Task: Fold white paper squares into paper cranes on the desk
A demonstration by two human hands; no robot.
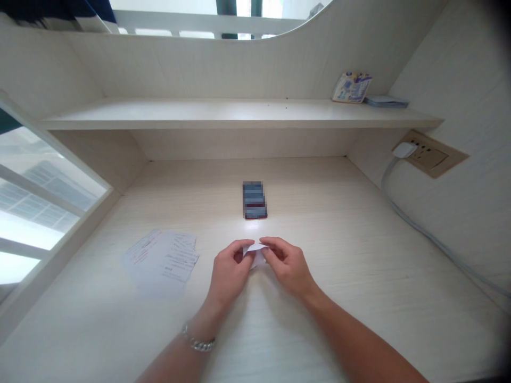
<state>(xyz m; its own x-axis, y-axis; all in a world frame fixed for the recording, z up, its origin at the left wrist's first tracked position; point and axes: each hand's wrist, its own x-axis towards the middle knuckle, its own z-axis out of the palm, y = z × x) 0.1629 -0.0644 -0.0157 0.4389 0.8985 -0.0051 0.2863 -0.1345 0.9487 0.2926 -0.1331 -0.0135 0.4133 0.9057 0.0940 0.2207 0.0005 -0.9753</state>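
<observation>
Between my two hands is a small folded piece of white paper (258, 257), held just above the desk. My left hand (232, 268) pinches its left side with thumb and forefinger, and a chain bracelet circles that wrist. On the other side, my right hand (288, 264) grips the paper's right edge, thumb below and forefinger on top. The fingers cover part of the paper, so its full shape is hidden. Straight ahead of both hands lies a dark rectangular object (254, 200), blurred by pixels, perhaps a phone.
Several sheets of paper with printed and red writing (163, 260) lie fanned out on the left of the desk (359, 319). A shelf (223, 114) at the back carries a coloured packet (352, 88). A grey cable (431, 239) runs down the right wall from a socket plate (433, 154).
</observation>
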